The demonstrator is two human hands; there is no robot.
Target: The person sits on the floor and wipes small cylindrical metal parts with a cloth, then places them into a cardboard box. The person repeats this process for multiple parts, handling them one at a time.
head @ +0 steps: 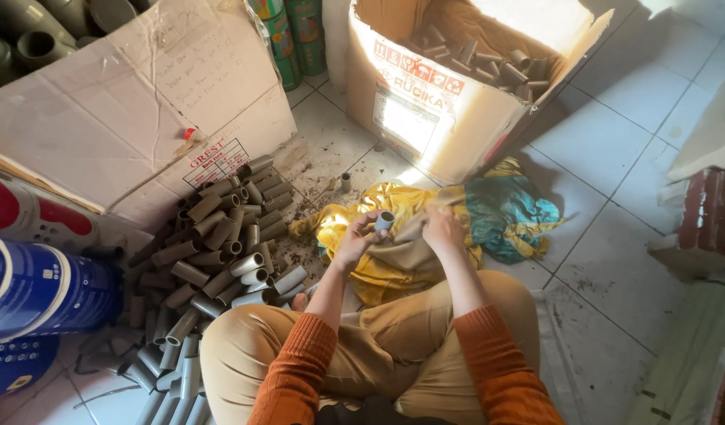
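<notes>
I sit cross-legged on a tiled floor in tan trousers and orange sleeves. My left hand (354, 240) grips a short grey pipe piece (384, 221), its open end facing up. My right hand (443, 228) is closed on a tan cloth (409, 252) right beside that piece. A yellow and teal cloth (508, 212) lies under and beyond my hands. To my left lies a heap of several short grey pipe pieces (213, 252), some paler ones nearest my knee.
An open cardboard box (433, 102) holding more grey pipe pieces stands ahead. A flattened cardboard sheet (126, 102) lies at the left, with blue plastic sacks (40, 291) beside it. One lone pipe piece (346, 182) stands on the dirty tiles. Green cans (295, 39) stand at the back.
</notes>
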